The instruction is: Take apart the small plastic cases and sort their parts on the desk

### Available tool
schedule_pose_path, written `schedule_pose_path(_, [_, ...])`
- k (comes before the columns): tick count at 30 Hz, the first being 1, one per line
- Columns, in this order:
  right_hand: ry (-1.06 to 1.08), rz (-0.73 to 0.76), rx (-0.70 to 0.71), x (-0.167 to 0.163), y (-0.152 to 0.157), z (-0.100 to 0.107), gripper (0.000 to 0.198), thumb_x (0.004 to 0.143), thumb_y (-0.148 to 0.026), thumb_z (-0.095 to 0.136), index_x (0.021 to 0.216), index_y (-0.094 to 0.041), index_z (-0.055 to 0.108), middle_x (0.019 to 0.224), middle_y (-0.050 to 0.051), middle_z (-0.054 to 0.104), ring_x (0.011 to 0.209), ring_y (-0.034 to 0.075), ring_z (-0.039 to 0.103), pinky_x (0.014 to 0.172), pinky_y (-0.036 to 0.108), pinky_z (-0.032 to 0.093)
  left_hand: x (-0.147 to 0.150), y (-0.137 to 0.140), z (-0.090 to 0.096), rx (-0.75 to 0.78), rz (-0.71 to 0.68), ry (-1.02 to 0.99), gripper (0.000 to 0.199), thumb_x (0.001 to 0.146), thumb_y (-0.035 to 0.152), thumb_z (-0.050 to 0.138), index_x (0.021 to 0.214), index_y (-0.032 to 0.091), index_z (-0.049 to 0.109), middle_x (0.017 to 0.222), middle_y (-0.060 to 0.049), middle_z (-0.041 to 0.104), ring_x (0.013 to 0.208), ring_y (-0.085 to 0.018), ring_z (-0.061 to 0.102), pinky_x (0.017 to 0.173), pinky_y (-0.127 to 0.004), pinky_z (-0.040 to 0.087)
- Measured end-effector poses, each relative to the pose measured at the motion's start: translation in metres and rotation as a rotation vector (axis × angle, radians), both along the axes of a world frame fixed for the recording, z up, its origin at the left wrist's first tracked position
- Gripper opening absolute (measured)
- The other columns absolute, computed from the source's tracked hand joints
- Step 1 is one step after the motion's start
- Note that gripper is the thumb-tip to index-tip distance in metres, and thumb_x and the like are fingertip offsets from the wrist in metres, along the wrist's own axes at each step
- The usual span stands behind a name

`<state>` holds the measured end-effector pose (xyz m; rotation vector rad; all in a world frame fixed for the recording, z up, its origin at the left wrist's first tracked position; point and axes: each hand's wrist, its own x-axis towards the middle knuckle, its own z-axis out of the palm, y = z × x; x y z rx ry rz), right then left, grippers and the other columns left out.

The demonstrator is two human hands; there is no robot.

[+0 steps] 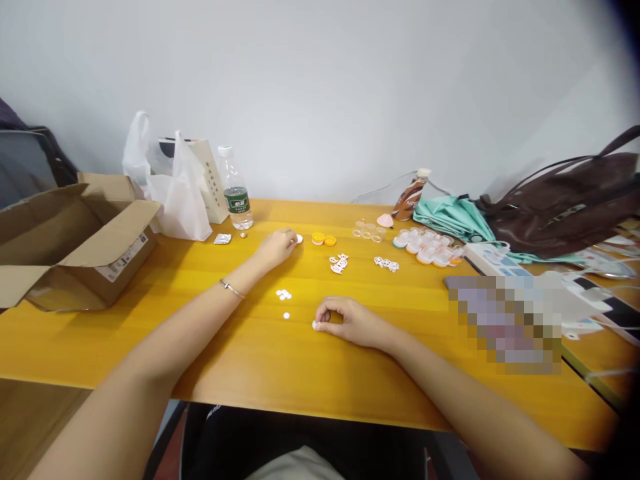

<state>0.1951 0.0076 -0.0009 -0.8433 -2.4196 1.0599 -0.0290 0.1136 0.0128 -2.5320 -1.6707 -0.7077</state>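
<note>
Nearest, your right hand (350, 323) pinches a small round white disc (315, 325) over the yellow tabletop (320, 380); hold it lightly by its rim. Farther off, your left hand (277, 249) meets a white circular piece (299, 239); whether gripping, I cannot tell.

1. Beyond and left of the left grip (277, 250), the clear bottle (235, 190) is showing white characters, apparently 怡寶, on its green label.
2. Beyond and right of the right grip (350, 323), the brown bottle (410, 198) is showing "NES", the rest running out of sight.
3. Left of the left grip, the pale box (213, 183) is carrying vertical characters and the carton (85, 260) a printed sticker (123, 259), both too small to read.
</note>
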Motion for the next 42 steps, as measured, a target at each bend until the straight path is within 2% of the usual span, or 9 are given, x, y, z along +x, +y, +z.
schedule_pose_path(2, [0.014, 0.013, 0.024, 0.0, 0.0, -0.001, 0.013, 0.078, -0.03, 0.059, 0.077, -0.018, 0.06, 0.076, 0.002, 0.062, 0.072, 0.013, 0.057, 0.069, 0.025, 0.046, 0.004, -0.027, 0.006, -0.006, -0.075, -0.055, 0.016, 0.081, 0.017, 0.046, 0.085, 0.016, 0.062, 0.088, -0.008, 0.061, 0.082, -0.017, 0.057, 0.077, -0.029, 0.044])
schedule_pose_path(5, [0.031, 0.021, 0.069, -0.001, 0.001, -0.004, 0.013, 0.078, -0.03, 0.06, 0.076, -0.018, 0.061, 0.076, 0.002, 0.062, 0.072, 0.013, 0.057, 0.07, 0.026, 0.046, 0.015, -0.08, 0.011, -0.077, -0.292, -0.125, 0.015, 0.084, 0.021, 0.047, 0.085, 0.017, 0.062, 0.086, -0.005, 0.061, 0.08, -0.015, 0.057, 0.076, -0.027, 0.044])
schedule_pose_path(8, [0.043, 0.034, 0.102, -0.001, 0.002, -0.007, 0.013, 0.077, -0.031, 0.06, 0.075, -0.018, 0.061, 0.076, 0.002, 0.062, 0.072, 0.013, 0.057, 0.07, 0.026, 0.045, 0.025, -0.123, 0.01, -0.169, -0.486, -0.105, 0.015, 0.085, 0.024, 0.048, 0.089, 0.018, 0.061, 0.088, -0.005, 0.06, 0.08, -0.014, 0.057, 0.075, -0.024, 0.044])
schedule_pose_path(10, [0.048, 0.039, 0.115, -0.002, 0.003, -0.009, 0.015, 0.076, -0.032, 0.062, 0.073, -0.018, 0.061, 0.075, 0.002, 0.062, 0.072, 0.013, 0.057, 0.069, 0.026, 0.045, 0.028, -0.137, 0.006, -0.208, -0.489, -0.149, 0.012, 0.084, 0.025, 0.05, 0.087, 0.017, 0.059, 0.086, -0.004, 0.059, 0.077, -0.012, 0.056, 0.072, -0.023, 0.044])
schedule_pose_path(14, [0.04, 0.005, 0.109, -0.004, 0.006, -0.011, 0.017, 0.076, -0.034, 0.062, 0.073, -0.017, 0.06, 0.073, 0.002, 0.06, 0.069, 0.013, 0.055, 0.066, 0.025, 0.044, 0.027, -0.136, -0.004, -0.314, -0.471, -0.278, 0.011, 0.081, 0.027, 0.055, 0.08, 0.016, 0.058, 0.076, -0.001, 0.057, 0.069, -0.01, 0.054, 0.065, -0.021, 0.043])
schedule_pose_path(18, [0.032, 0.013, 0.084, -0.003, 0.007, -0.01, 0.016, 0.076, -0.034, 0.062, 0.077, -0.017, 0.061, 0.074, 0.002, 0.059, 0.071, 0.013, 0.054, 0.067, 0.025, 0.043, 0.027, -0.132, -0.009, -0.373, -0.525, -0.331, 0.01, 0.082, 0.025, 0.055, 0.084, 0.017, 0.06, 0.082, -0.002, 0.059, 0.07, -0.01, 0.055, 0.065, -0.022, 0.043])
schedule_pose_path(28, [0.037, -0.047, 0.043, -0.004, 0.008, -0.012, 0.013, 0.072, -0.028, 0.066, 0.076, -0.018, 0.058, 0.072, -0.001, 0.055, 0.07, 0.013, 0.051, 0.067, 0.025, 0.043, 0.03, -0.131, -0.02, -0.242, -0.441, -0.301, 0.009, 0.084, 0.02, 0.051, 0.087, 0.019, 0.06, 0.087, -0.003, 0.059, 0.081, -0.013, 0.056, 0.075, -0.024, 0.043])
schedule_pose_path(35, [0.03, -0.092, 0.029, -0.006, 0.007, -0.013, 0.013, 0.076, -0.03, 0.062, 0.079, -0.018, 0.059, 0.068, -0.002, 0.052, 0.065, 0.011, 0.048, 0.063, 0.024, 0.042, 0.031, -0.13, -0.022, -0.213, -0.405, -0.221, 0.007, 0.084, 0.02, 0.049, 0.084, 0.018, 0.056, 0.083, -0.003, 0.059, 0.076, -0.013, 0.056, 0.07, -0.023, 0.042])
schedule_pose_path(42, [0.026, -0.102, 0.05, -0.008, 0.005, -0.011, 0.013, 0.075, -0.03, 0.062, 0.077, -0.017, 0.061, 0.068, -0.001, 0.053, 0.065, 0.012, 0.049, 0.063, 0.024, 0.041, 0.028, -0.132, -0.019, -0.162, -0.421, -0.094, 0.013, 0.087, 0.022, 0.045, 0.09, 0.017, 0.058, 0.086, -0.004, 0.061, 0.077, -0.013, 0.058, 0.07, -0.022, 0.044])
